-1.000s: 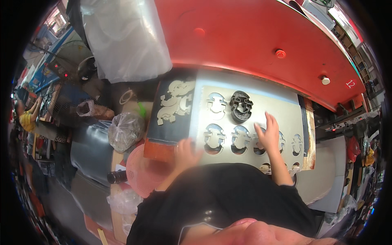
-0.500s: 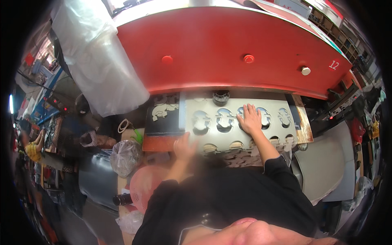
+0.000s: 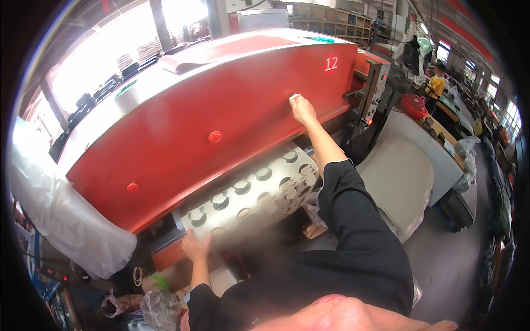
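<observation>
A large red machine (image 3: 259,105) stretches across in front of me. My right hand (image 3: 302,110) is closed around a small silvery knob (image 3: 293,98) on its front panel, mostly covered by the fingers. Below the panel lies a pale sheet (image 3: 256,190) with rows of rounded cut-out holes, its near part drooping over the edge. By the sheet's near left corner is my left hand (image 3: 196,248), somewhat blurred, fingers stretched and thumb apart, with nothing seen in it. Whether it touches the sheet I cannot tell.
Two red buttons (image 3: 214,137) sit on the panel further left. Clear plastic film (image 3: 61,204) hangs at the left, above a plastic bag (image 3: 160,309). To the right are a grey-beige board (image 3: 400,176) and a bench with a red basket (image 3: 414,105). A person in yellow (image 3: 436,85) stands far off.
My right hand has left the sheet and taken hold of the panel knob. My left hand is now nearer the sheet's corner. The view has turned right; the dark cutter on the sheet no longer shows.
</observation>
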{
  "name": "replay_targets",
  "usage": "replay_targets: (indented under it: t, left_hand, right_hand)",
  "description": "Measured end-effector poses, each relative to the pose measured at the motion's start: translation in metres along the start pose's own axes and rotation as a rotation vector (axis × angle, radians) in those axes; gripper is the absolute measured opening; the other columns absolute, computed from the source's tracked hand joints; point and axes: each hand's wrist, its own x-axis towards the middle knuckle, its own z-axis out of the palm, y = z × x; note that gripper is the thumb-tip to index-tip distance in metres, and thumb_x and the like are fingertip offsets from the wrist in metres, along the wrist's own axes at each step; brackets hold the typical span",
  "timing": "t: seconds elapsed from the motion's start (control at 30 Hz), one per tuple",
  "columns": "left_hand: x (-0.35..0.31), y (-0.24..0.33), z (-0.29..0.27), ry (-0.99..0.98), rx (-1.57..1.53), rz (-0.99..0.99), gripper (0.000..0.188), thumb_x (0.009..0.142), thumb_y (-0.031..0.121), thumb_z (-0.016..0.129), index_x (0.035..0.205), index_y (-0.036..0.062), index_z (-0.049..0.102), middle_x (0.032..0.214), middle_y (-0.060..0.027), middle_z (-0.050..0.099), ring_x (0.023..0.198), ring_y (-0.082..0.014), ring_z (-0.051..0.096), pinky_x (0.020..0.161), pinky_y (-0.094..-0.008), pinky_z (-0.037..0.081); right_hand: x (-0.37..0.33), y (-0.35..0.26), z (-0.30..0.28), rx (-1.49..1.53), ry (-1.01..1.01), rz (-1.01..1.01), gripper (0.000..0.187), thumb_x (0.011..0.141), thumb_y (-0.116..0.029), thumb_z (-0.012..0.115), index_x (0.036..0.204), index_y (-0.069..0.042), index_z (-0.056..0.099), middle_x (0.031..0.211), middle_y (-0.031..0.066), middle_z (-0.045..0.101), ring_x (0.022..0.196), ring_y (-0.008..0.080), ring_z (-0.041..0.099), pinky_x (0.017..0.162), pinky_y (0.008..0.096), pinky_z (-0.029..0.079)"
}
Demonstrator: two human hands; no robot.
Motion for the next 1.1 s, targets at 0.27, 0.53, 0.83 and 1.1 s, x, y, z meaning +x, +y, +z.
replay_targets:
  t: [0.27, 0.53, 0.83, 1.1]
  left_hand:
    - [-0.004, -0.003, 0.001, 0.049, -0.026, 0.022, 0.076, 0.068, 0.051, 0.077, 0.121, 0.0056, 0.049, 0.107, -0.0171, 0.06, 0.101, -0.0374, 0.055, 0.086, -0.0462, 0.043]
    - [0.001, -0.009, 0.003, 0.02, -0.073, 0.028, 0.078, 0.066, 0.051, 0.078, 0.119, 0.0028, 0.048, 0.107, -0.0197, 0.061, 0.098, -0.0388, 0.057, 0.086, -0.0474, 0.044]
    - [0.002, -0.005, 0.002, 0.097, -0.082, 0.069, 0.08, 0.063, 0.053, 0.079, 0.118, 0.0024, 0.049, 0.103, -0.0181, 0.059, 0.096, -0.0377, 0.057, 0.085, -0.0456, 0.045]
    - [0.004, -0.003, -0.002, 0.084, -0.089, 0.042, 0.08, 0.063, 0.053, 0.079, 0.117, 0.0033, 0.049, 0.104, -0.017, 0.059, 0.097, -0.0373, 0.056, 0.087, -0.0456, 0.044]
  right_hand:
    - [-0.158, -0.035, 0.045, 0.023, -0.572, -0.28, 0.032, 0.084, -0.034, 0.064, 0.093, -0.003, 0.068, 0.093, 0.0212, 0.065, 0.092, 0.0386, 0.062, 0.081, 0.0479, 0.049]
    - [-0.129, -0.048, 0.061, 0.25, 0.08, -0.063, 0.032, 0.091, -0.03, 0.053, 0.082, 0.0, 0.061, 0.083, 0.0217, 0.061, 0.08, 0.0413, 0.059, 0.073, 0.0507, 0.046]
    - [0.023, 0.023, 0.01, 0.058, 0.116, -0.033, 0.038, 0.095, -0.039, 0.05, 0.086, -0.007, 0.068, 0.085, 0.0179, 0.068, 0.086, 0.037, 0.065, 0.074, 0.0457, 0.05]
    - [0.022, 0.032, 0.016, 0.112, 0.138, -0.02, 0.04, 0.096, -0.041, 0.05, 0.09, -0.005, 0.067, 0.088, 0.0151, 0.07, 0.088, 0.0323, 0.067, 0.078, 0.0416, 0.05]
